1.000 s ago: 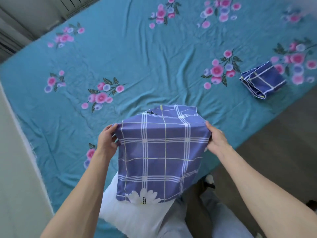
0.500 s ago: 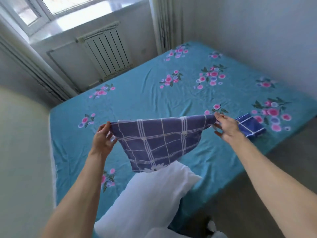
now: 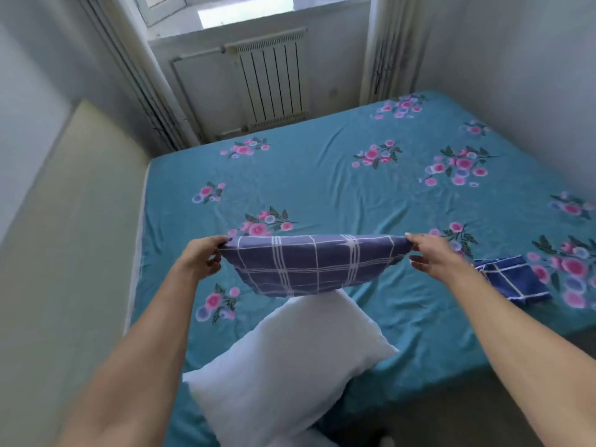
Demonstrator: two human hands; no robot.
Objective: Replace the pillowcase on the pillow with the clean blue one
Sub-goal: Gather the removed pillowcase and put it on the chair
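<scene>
Blue checked cotton, crossed with white lines, hangs stretched in the air between two bare hands: this is a pillowcase [image 3: 309,264], held up over the bed [image 3: 322,175] by its upper edge so that the rest of it sags in a shallow curve. The left hand [image 3: 200,258] pinches the left corner, its fingers [image 3: 222,245] closed on the cloth; the right hand [image 3: 433,256] grips the right corner in the same way, thumb on top and the other fingers curled beneath.

Below the hanging cloth and nearer the camera lies a bare white pillow [image 3: 290,366], resting at an angle on the near part of the bed, one corner reaching just under the lowest fold of the pillowcase (whether the two touch cannot be told).

A second piece of blue checked fabric, a folded cloth [image 3: 512,277], lies on the bed to the right, just beyond the right wrist and close to the bed's near edge. The bedsheet is teal with clusters of pink and lilac flowers.

At the far end of the bed stands a white radiator [image 3: 274,79] under a window, with pale curtains [image 3: 390,50] hanging at either side.
</scene>
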